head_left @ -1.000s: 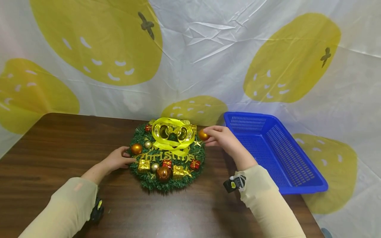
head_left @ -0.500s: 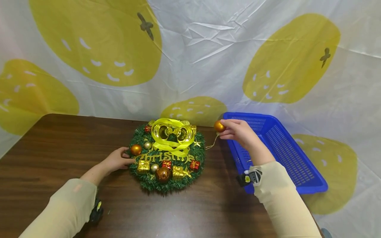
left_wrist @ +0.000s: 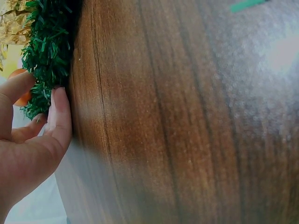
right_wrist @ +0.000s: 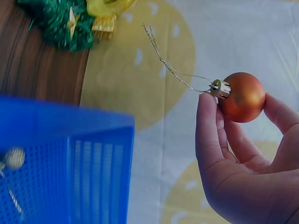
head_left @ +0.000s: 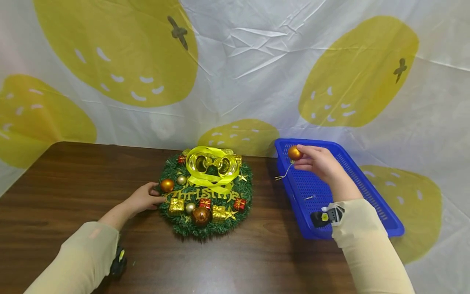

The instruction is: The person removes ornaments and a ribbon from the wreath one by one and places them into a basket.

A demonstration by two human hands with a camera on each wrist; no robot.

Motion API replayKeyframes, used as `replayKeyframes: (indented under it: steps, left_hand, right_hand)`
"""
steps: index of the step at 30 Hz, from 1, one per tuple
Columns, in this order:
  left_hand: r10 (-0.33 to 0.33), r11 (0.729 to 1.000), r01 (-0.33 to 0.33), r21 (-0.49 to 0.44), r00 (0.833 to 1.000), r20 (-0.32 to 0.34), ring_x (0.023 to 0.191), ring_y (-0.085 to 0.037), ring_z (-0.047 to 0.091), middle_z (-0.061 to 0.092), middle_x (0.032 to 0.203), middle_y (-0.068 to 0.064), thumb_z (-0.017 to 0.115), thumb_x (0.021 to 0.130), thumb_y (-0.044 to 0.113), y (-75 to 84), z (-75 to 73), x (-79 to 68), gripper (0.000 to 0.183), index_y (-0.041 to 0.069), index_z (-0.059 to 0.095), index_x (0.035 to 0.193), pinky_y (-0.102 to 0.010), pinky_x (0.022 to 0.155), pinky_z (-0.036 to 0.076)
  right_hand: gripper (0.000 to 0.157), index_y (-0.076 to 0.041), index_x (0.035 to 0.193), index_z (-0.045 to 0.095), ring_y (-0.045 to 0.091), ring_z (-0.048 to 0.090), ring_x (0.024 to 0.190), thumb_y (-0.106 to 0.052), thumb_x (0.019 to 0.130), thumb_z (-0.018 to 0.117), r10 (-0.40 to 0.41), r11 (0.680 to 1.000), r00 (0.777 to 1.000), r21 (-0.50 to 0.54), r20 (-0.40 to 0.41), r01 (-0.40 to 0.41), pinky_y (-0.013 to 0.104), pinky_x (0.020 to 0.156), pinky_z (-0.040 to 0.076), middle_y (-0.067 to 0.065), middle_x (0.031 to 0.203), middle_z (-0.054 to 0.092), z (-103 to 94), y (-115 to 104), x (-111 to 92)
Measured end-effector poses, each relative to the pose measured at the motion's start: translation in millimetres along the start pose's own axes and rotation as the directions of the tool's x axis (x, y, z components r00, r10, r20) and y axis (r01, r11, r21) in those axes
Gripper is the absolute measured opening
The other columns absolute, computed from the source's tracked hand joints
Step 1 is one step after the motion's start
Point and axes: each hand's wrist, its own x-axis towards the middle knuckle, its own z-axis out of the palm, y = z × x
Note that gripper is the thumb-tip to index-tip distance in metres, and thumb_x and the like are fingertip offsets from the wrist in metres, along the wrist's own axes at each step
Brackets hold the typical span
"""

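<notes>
A green Christmas wreath [head_left: 205, 232] lies on the table, decorated with a gold bell pair [head_left: 212, 163], yellow ribbon, gift boxes and balls. My left hand [head_left: 144, 198] pinches its left edge, with thumb and fingers around the tinsel [left_wrist: 46, 60] in the left wrist view. Beside that thumb sits an orange ball [head_left: 167, 185] on the wreath. My right hand [head_left: 323, 163] holds another orange bauble [head_left: 295, 152] between thumb and fingers, over the near left part of the blue basket [head_left: 374, 192]. From the bauble's gold cap [right_wrist: 220, 88] a gold string loop dangles.
In the right wrist view a small pale gold ball [right_wrist: 15, 157] with a string lies in the basket. The brown wooden table [head_left: 92, 175] ends at the back against a white cloth [head_left: 249, 73] printed with yellow fruit.
My right hand has carried the orange bauble rightward, away from the wreath's right edge to above the basket, its string trailing free. My left hand has stayed at the wreath.
</notes>
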Motion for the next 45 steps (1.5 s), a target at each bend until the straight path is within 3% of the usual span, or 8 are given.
replayKeyframes:
  steps: [12,21,26,30,38,45]
  left_hand:
    - [0.003,1.000,-0.003,0.010,1.000,-0.006,0.109,-0.046,0.052,0.036,0.126,-0.041,0.058,0.091,0.012,-1.2,-0.6,-1.4,0.075,-0.019,0.011,0.141,-0.042,0.083,0.056]
    - [0.003,1.000,-0.003,0.014,1.000,-0.002,0.109,-0.046,0.052,0.036,0.126,-0.041,0.058,0.091,0.012,-1.0,-0.9,-1.3,0.075,-0.019,0.011,0.141,-0.041,0.082,0.056]
    - [0.000,1.000,0.000,0.003,1.000,-0.002,0.108,-0.044,0.053,0.037,0.125,-0.040,0.058,0.091,0.012,-0.9,-0.4,-0.9,0.075,-0.018,0.011,0.141,-0.042,0.083,0.056]
    - [-0.002,1.000,0.002,0.002,1.000,-0.005,0.107,-0.042,0.054,0.038,0.124,-0.038,0.058,0.090,0.012,-0.2,0.2,-0.9,0.075,-0.018,0.012,0.141,-0.042,0.083,0.056]
    - [-0.003,1.000,0.003,0.000,1.000,-0.010,0.106,-0.042,0.055,0.038,0.123,-0.038,0.059,0.090,0.012,1.0,0.2,-1.4,0.075,-0.018,0.013,0.140,-0.042,0.083,0.056]
    - [-0.003,1.000,0.003,0.002,1.000,-0.004,0.108,-0.044,0.053,0.037,0.124,-0.039,0.058,0.091,0.013,1.9,0.3,-1.6,0.075,-0.018,0.012,0.141,-0.042,0.084,0.056]
  right_hand:
    - [0.022,-0.017,0.078,0.065,0.012,0.069,0.067,-0.020,0.096,0.052,0.046,0.996,0.999,0.075,-0.029,-0.044,0.022,0.066,0.058,-0.002,0.072,0.068,-43.8,18.6,-0.2]
    - [0.023,-0.018,0.076,0.063,0.009,0.068,0.065,-0.022,0.096,0.052,0.111,0.994,0.992,0.001,-0.059,-0.111,0.020,0.064,0.058,-0.002,0.069,0.069,-58.0,28.7,0.2]
    - [0.014,-0.010,0.089,0.057,0.008,0.068,0.067,-0.020,0.097,0.050,0.142,0.985,0.989,-0.089,-0.050,-0.147,0.020,0.067,0.058,-0.003,0.071,0.068,-63.8,35.7,0.3]
    - [0.022,0.000,0.105,0.047,0.007,0.068,0.067,-0.021,0.097,0.049,0.176,0.973,0.983,-0.143,-0.055,-0.183,0.021,0.068,0.058,-0.005,0.071,0.067,-66.8,40.0,0.4]
    - [0.012,-0.006,0.094,0.052,0.008,0.067,0.065,-0.017,0.096,0.049,0.213,0.972,0.975,-0.092,-0.064,-0.218,0.023,0.068,0.059,-0.003,0.071,0.066,-74.4,46.6,-1.1]
    - [0.026,0.002,0.111,0.044,0.007,0.066,0.068,-0.019,0.096,0.049,0.238,0.956,0.966,-0.151,-0.099,-0.251,0.021,0.069,0.058,-0.005,0.073,0.065,-81.5,52.0,-2.4]
